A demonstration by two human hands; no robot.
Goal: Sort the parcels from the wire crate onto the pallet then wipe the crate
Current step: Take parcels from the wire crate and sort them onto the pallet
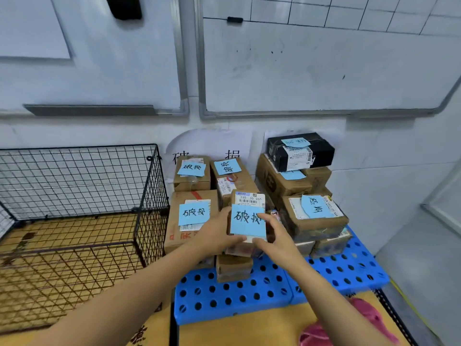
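Note:
Both my hands hold one small cardboard parcel point(249, 199) with a blue handwritten note on top, above the stack on the blue perforated pallet point(249, 293). My left hand point(215, 233) grips its left side, thumb along the near edge. My right hand point(273, 236) grips its right side. Several other brown parcels with blue notes point(193, 216) are stacked on the pallet against the wall. The black wire crate point(82, 203) stands to the left with no parcels inside, only a cardboard sheet on its floor.
A black parcel point(300, 151) tops the right-hand stack. A pink cloth point(349, 328) lies on cardboard near my right forearm. Whiteboards hang on the wall behind. A white wall closes in the right side.

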